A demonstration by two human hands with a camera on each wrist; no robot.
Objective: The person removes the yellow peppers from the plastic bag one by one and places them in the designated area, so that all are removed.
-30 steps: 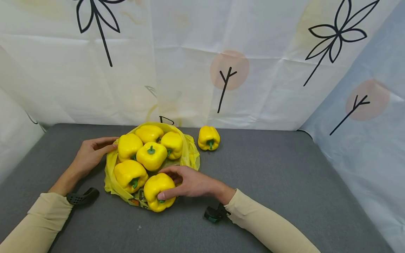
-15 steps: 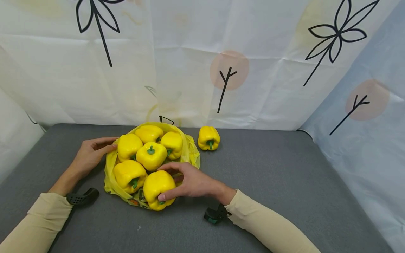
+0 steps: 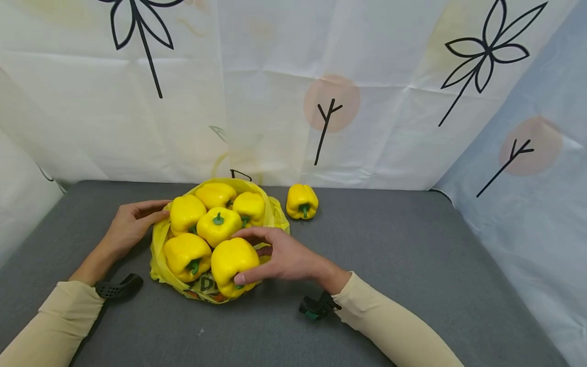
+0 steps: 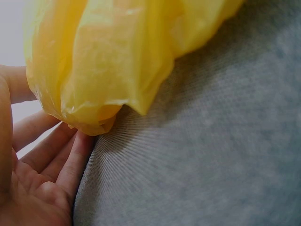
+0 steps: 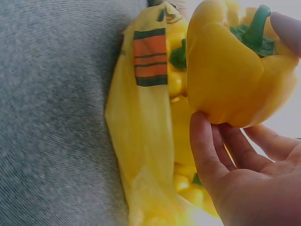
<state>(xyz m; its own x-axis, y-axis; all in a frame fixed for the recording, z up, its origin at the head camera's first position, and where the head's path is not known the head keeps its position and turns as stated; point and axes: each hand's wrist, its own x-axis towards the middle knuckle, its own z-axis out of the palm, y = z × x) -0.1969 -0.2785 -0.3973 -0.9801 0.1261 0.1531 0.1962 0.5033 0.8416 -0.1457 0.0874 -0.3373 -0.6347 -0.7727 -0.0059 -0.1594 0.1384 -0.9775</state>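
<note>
My right hand [image 3: 291,257] grips a yellow bell pepper [image 3: 231,262] at the near right side of the yellow plastic bag [image 3: 158,255]. Up close in the right wrist view, the pepper [image 5: 230,70] sits between thumb and fingers, its green stem by the thumb. Several more yellow peppers fill the bag's mouth, one [image 3: 219,227] with its stem up in the middle. My left hand [image 3: 130,227] holds the bag's left side. In the left wrist view, its fingers [image 4: 75,162] go partly behind the thin yellow plastic [image 4: 108,61].
A single yellow pepper [image 3: 302,202] lies outside the bag, near the back edge of the grey table [image 3: 390,265]. White patterned cloth [image 3: 266,102] rises behind the table, and another cloth [image 3: 527,214] hangs along the right.
My right hand has raised the gripped pepper and shifted slightly right and away from me, uncovering more of the bag's printed near side. The left hand has stayed in place.
</note>
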